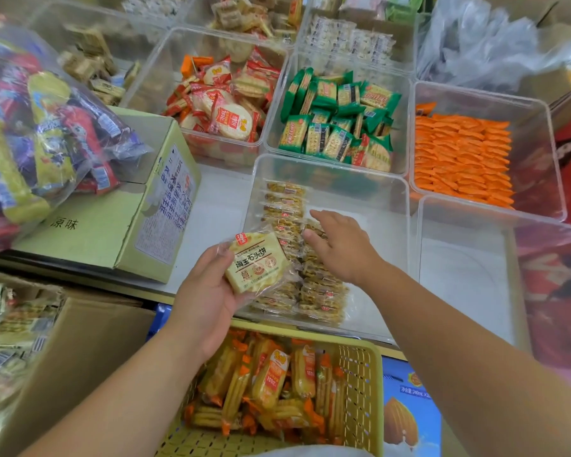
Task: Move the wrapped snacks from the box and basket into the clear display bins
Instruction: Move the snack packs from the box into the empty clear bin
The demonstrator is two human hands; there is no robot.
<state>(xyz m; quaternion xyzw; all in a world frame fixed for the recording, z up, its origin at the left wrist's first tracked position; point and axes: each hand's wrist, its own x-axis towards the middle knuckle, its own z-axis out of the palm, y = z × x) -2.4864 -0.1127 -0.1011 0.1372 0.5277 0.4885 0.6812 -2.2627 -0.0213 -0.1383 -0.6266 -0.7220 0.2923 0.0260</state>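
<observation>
**Packet held over the near bin**

A yellow plastic basket [360,367], its walls a lattice of small slots, sits nearest, below the counter's [218,209] near edge. It is heaped with long ridged sticks [271,380] in glossy yellow-and-orange wrap. To its left stands a brown cardboard box [89,341] with pale wrapped snacks at its far left side.

The left hand [208,291] grasps a packet [257,262]: a flat, square, pale yellow cracker in clear crinkled film with a red tab at one corner. The thumb lies across the packet's left edge and the fingers curl under it. It is held above the near left corner of a clear, hard-walled bin [343,179] at the counter's near edge.

The right hand [340,249] is released, palm down, fingers straight and slightly spread, over the rows [284,206] of like packets stood on edge along the bin's left side. Whether the fingertips touch them cannot be told.

Further back, clear bins hold round rice crackers [225,113] in red-trimmed film, green packs [337,127] and orange packs [462,156]. At the counter's left edge a green carton [96,232] bears a soft clear bag [30,127] of mixed wrapped snacks.
</observation>
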